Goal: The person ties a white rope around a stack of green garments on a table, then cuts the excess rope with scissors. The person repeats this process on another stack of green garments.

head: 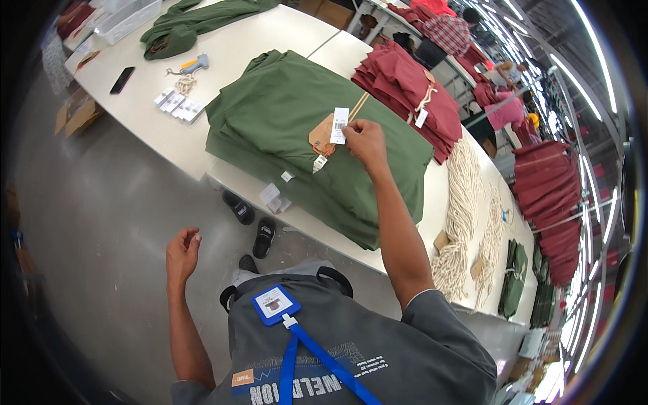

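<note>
My right hand (367, 144) is over a stack of folded green fabric garments (283, 101) and pinches the edge of a white printed tag (339, 125) between thumb and fingers. Beneath and beside that tag lies a brown cardboard hang tag (320, 132) with an orange cord (324, 148). A small white label (320, 162) sits just below them on the green fabric. A light cord (359, 105) runs up from the tags. My left hand (183, 253) hangs over the floor, off the table, fingers slightly curled and holding nothing.
Left of the stack lie white tag bundles (187, 110), a tagging gun (197, 63) and a phone (122, 80). Folded red garments (405, 96) and bundles of cream cord (461, 202) are at the right. Small tags (273, 197) lie near the table's front edge. People work farther back.
</note>
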The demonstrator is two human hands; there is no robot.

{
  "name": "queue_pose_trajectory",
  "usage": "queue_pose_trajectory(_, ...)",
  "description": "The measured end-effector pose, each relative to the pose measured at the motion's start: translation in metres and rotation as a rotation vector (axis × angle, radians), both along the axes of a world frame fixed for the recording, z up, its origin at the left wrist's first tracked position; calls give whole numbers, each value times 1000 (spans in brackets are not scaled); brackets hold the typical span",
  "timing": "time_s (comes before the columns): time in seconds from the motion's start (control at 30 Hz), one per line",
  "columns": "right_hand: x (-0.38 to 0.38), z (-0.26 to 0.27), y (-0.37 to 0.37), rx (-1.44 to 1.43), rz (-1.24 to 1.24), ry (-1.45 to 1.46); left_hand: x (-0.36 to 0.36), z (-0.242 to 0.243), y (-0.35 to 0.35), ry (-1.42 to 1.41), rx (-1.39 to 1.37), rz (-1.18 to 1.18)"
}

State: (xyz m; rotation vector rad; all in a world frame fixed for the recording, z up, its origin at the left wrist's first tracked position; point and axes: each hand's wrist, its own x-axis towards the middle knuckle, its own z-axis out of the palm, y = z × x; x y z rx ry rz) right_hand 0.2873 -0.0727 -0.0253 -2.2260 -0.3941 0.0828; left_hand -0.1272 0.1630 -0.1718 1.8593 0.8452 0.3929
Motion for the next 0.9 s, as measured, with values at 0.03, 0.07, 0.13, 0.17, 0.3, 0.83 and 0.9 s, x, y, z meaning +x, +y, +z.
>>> queue_pose_trajectory(0.03, 2, -4, -5, 26, -3, 96, 7, -2, 4, 18, -26, -31)
queue_pose_trajectory(0.07, 3, -7, -8, 59, -20, 185, 15, -6, 4, -2, -55, -50)
queue_pose_trajectory(0.13, 3, -14, -12, 96, -44, 257, 32, -11, -1, -29, -113, -108)
queue_pose_trajectory(0.17, 0, -16, -12, 96, -55, 247, 40, -13, -8, -31, -144, -147)
queue_pose_trajectory(0.3, -16, -17, -13, 37, -97, 138, 69, 3, -33, -13, -351, -296)
queue_pose_trajectory(0.83, -133, -11, -22, 114, -42, -402, 178, 21, -72, -58, 252, -324)
queue_pose_trajectory(0.9, -142, -9, -29, 75, -57, -408, 177, 31, -72, -2, 266, -318)
